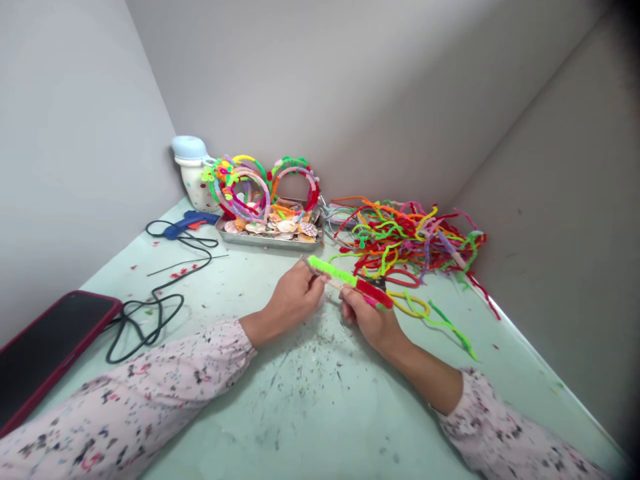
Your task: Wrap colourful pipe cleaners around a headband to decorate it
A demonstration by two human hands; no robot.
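Observation:
A headband (336,272) wrapped in bright green and red pipe cleaners, with some pink at its lower right, is held above the table between both hands. At its green end, my left hand (294,295) is closed, with the thumb and fingers pinched together. A thin pale pink strand, apparently a pipe cleaner, runs between my two hands beneath the green part. My right hand (371,321) closes around the red and pink part from below. The fingertips of both hands are partly hidden.
Wrapped headbands (250,193) stand in a metal tray (270,241) of seashells. Loose pipe cleaners (410,233) heap at the right, with scissors (407,303) beside them. Left are a blue glue gun (184,223), black cord (159,301), phone (60,340) and white cup (196,180).

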